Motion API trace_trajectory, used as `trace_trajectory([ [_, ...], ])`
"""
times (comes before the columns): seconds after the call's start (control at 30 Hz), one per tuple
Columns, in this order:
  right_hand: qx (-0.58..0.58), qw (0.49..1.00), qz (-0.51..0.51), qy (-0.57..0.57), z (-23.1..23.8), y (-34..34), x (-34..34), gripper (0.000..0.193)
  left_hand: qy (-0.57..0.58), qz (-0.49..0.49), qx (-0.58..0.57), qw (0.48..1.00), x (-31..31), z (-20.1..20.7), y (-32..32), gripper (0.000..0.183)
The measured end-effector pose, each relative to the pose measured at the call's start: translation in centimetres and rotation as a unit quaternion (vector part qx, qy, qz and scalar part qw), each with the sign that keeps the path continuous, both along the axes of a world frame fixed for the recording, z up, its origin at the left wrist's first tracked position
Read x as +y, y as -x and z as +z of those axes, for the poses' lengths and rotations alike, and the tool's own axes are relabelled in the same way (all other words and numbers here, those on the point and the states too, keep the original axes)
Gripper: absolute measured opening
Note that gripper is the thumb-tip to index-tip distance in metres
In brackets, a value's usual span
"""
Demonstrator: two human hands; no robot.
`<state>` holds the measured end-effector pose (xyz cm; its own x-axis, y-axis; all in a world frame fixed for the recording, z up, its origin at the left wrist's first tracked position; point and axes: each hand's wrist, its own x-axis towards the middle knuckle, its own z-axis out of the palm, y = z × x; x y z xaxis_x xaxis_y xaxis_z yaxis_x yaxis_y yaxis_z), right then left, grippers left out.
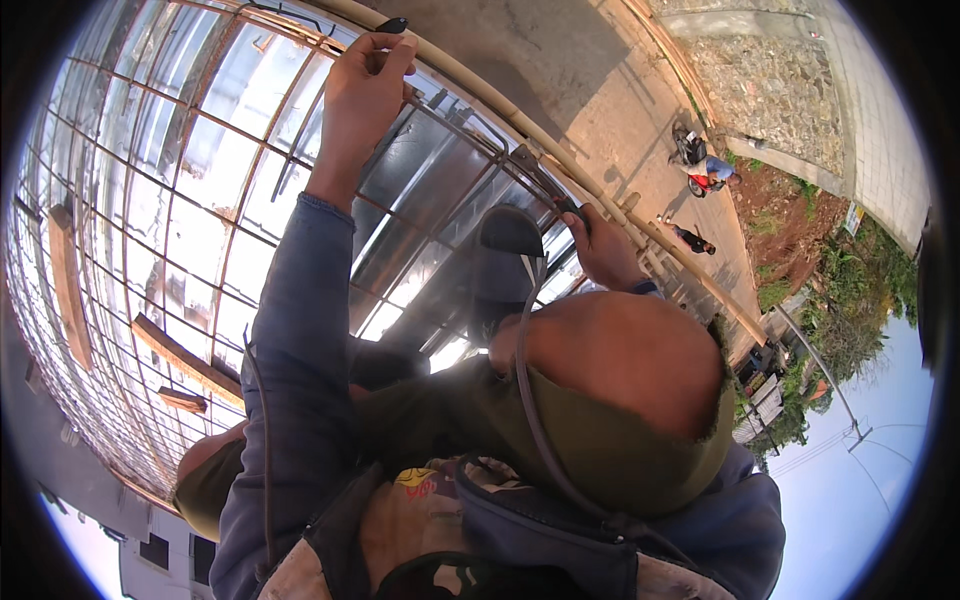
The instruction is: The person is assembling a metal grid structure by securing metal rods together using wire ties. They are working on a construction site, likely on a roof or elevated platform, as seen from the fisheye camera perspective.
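Note:
My left hand [365, 105] is up at the top of the rebar grid [190, 105], beside the long bamboo pole. Its fingers are curled in a pinch, but what lies between them is hidden. A small black object [393, 25] shows just past the fingertips. My right hand [605, 250] is closed round the handles of dark metal pincers [540, 178], at the right edge of the grid. The pincers' head lies close to a bent steel bar [465, 135]. Below the bars is shiny metal sheeting [245, 85]. A dark shoe [508, 240] of mine rests between my hands.
A bamboo pole [500, 100] runs along the edge, with a drop to the road [600, 110] beyond. Down there are a person on a red motorcycle [705, 180] and another person [693, 240]. Wood pieces [185, 355] lie on the grid at left. My bent knee [620, 360] is in front.

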<state>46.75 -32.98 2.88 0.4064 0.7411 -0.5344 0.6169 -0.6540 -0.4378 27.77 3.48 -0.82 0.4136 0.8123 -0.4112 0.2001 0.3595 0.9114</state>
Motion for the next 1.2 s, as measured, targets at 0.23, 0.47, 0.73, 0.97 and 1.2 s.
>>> trace_trajectory([
  [0.23,0.183,0.976,-0.110,-0.038,4.4,3.6,5.8,0.044,0.160,-0.186,0.010,0.969,-9.3,3.9,3.3,0.053],
  [0.47,0.173,0.972,0.037,-0.153,5.8,8.7,13.0,0.044,0.274,-0.061,-0.101,0.954,-11.7,4.3,4.4,0.052],
  [0.73,0.313,0.934,-0.123,-0.122,8.8,12.4,17.7,0.025,0.034,-0.232,0.062,0.970,-5.0,9.4,8.6,0.061],
  [0.97,0.377,0.900,-0.180,-0.128,15.3,12.9,21.8,0.020,0.107,-0.249,-0.127,0.954,-1.5,12.5,10.8,0.047],
  [1.2,0.088,0.993,0.056,-0.047,12.4,5.8,19.3,0.027,-0.139,-0.443,0.185,0.866,1.7,8.5,18.8,0.036],
])
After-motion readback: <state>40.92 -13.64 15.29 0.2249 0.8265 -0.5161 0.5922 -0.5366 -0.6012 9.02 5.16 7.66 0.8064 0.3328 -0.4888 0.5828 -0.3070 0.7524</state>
